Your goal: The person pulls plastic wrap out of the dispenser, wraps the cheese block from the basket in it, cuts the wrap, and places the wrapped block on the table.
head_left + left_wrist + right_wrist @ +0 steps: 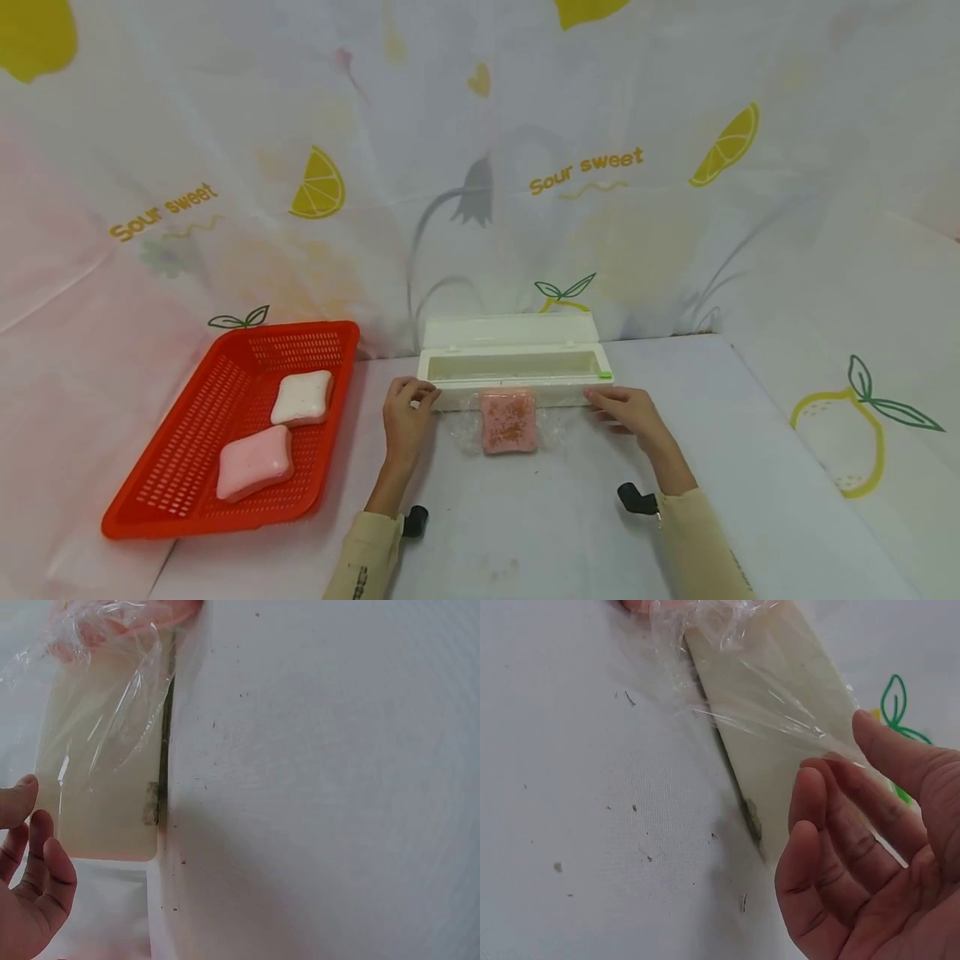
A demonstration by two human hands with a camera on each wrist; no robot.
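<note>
A white cling film dispenser (517,398) stands at the back of the table with its lid raised. In front of it lies a pink bread-slice-shaped block (509,422) with brown specks on its face. Clear cling film (112,712) surrounds the block and runs up over the dispenser's front. At the dispenser's left end my left hand (405,417) pinches the film's edge between thumb and fingertip. My right hand (632,414) pinches the film at the right end, where it is drawn into folds (795,720); its other fingers are loosely bent.
To the left is a red plastic basket (341,433) holding a white slice-shaped block (302,398) and a pink one (255,463). A printed cloth (637,233) hangs behind the table. Small dark crumbs (634,808) dot the white tabletop.
</note>
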